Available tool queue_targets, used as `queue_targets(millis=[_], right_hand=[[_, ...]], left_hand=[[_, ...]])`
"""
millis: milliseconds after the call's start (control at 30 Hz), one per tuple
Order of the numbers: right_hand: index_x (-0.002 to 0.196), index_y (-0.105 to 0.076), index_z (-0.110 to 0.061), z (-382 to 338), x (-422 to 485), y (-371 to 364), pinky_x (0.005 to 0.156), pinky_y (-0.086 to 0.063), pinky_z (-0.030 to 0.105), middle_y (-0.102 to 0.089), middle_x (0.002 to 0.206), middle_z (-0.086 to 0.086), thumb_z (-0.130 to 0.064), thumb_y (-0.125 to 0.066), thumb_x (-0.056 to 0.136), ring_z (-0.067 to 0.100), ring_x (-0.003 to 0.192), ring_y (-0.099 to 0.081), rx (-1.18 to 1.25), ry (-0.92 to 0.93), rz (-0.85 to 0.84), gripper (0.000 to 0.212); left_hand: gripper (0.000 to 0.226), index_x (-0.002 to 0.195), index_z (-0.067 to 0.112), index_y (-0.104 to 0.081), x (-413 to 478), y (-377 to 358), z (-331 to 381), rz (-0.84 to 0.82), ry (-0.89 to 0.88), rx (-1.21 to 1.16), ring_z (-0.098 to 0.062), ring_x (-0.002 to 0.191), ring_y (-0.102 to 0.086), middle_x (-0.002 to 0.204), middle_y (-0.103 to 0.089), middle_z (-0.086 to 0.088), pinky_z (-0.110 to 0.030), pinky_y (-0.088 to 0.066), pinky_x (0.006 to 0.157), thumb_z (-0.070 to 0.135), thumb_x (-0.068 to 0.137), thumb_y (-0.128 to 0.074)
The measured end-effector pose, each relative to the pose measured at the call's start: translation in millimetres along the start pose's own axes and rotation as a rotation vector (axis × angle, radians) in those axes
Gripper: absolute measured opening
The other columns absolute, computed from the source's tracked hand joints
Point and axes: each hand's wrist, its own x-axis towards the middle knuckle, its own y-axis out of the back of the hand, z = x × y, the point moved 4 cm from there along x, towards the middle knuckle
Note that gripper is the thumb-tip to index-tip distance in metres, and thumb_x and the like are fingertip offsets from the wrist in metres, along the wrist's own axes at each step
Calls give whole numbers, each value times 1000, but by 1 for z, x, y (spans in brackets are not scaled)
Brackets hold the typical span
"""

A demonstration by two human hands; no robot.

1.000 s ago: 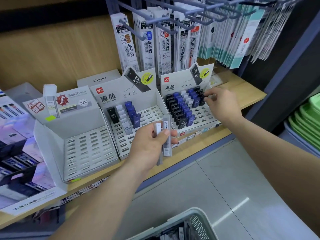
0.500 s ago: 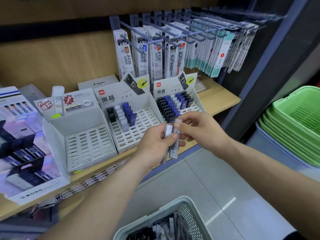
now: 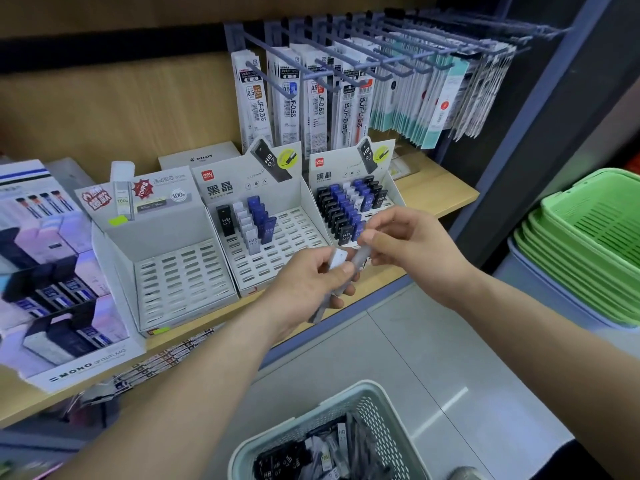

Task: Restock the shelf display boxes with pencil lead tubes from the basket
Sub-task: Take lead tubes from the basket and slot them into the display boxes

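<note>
Three white slotted display boxes stand on the wooden shelf. The left box holds no tubes, the middle box holds a few black, white and blue ones, and the right box is mostly filled. My left hand grips a small bundle of grey lead tubes in front of the middle box. My right hand pinches the top end of one tube of that bundle. Below, a pale basket holds more tubes.
Refill packs hang from hooks above the boxes. A large MONO display fills the shelf's left end. A stack of green baskets stands on the right. Grey floor tiles lie below the shelf edge.
My right hand came back from the right display box to the bundle in my left hand and now pinches one tube. The view shifted down and right, showing more of the basket.
</note>
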Motion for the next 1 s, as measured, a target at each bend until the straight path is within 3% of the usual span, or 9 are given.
queue_targets(millis=[67, 133, 267, 367, 433, 567, 667, 833, 1000], right_hand=[[109, -67, -5, 3, 1, 4, 79, -60, 34, -76, 96, 13, -8, -71, 90, 28, 87, -71, -7, -5, -3, 20], [114, -67, -8, 7, 2, 6, 83, -61, 34, -77, 98, 8, -6, -69, 91, 27, 94, -72, -14, -13, -8, 24], [107, -69, -2, 12, 3, 11, 80, -62, 33, -76, 98, 12, -2, -68, 91, 29, 96, -72, 9, -11, 32, 17], [98, -68, 2, 16, 2, 16, 76, -62, 33, -73, 97, 23, -1, -73, 85, 34, 88, -72, 12, -63, 20, 14], [98, -65, 6, 20, 0, 13, 71, -61, 30, -71, 94, 26, 1, -76, 82, 29, 78, -72, -20, -116, -67, 20], [93, -66, 3, 27, -6, -5, 63, -56, 25, -71, 75, 12, -10, -77, 85, 17, 65, -66, -99, -138, -173, 19], [101, -64, -6, 25, -4, -14, 66, -59, 30, -70, 78, 11, -9, -76, 85, 17, 69, -67, -103, -111, -158, 20], [133, -53, -28, 22, -4, -21, 66, -58, 27, -63, 101, 22, 0, -69, 90, 30, 82, -71, -112, -98, -257, 54], [118, -61, -21, 21, 5, -30, 70, -62, 35, -61, 104, 20, -4, -66, 93, 30, 83, -73, -134, -73, -210, 31]], left_hand=[[14, 105, 25, -73, 2, 3, -5, 33, 39, -4, -21, 82, -66, 91, -73, -5, -38, -52, 74, 20, 100, -61], [14, 106, 25, -71, 5, 6, -8, 73, 63, -7, -20, 81, -68, 94, -75, -7, -35, -53, 71, 17, 100, -61], [10, 101, 18, -67, 9, 8, -5, 114, 81, -47, -13, 63, -63, 92, -75, -9, -22, -47, 49, 11, 100, -59], [5, 98, 13, -67, 12, 16, -1, 222, 36, -59, -12, 58, -57, 82, -74, -7, -22, -44, 46, 10, 97, -64], [5, 99, 11, -68, 12, 21, 3, 291, -12, -65, -11, 57, -57, 74, -72, -3, -21, -44, 46, 10, 94, -68], [13, 99, 13, -66, 10, 19, 6, 315, -72, -32, -8, 55, -58, 60, -65, 8, -20, -46, 46, 14, 89, -74], [11, 97, 15, -65, 7, 16, 7, 282, -81, -15, -4, 48, -55, 53, -62, 11, -19, -45, 45, 15, 90, -74], [8, 106, 15, -65, 5, 23, 7, 276, -24, -24, -12, 56, -58, 78, -71, -1, -24, -46, 50, 17, 99, -61], [21, 117, 11, -59, -2, 45, -5, 272, 27, -29, -16, 68, -64, 92, -74, -7, -27, -53, 61, 3, 103, -44]])
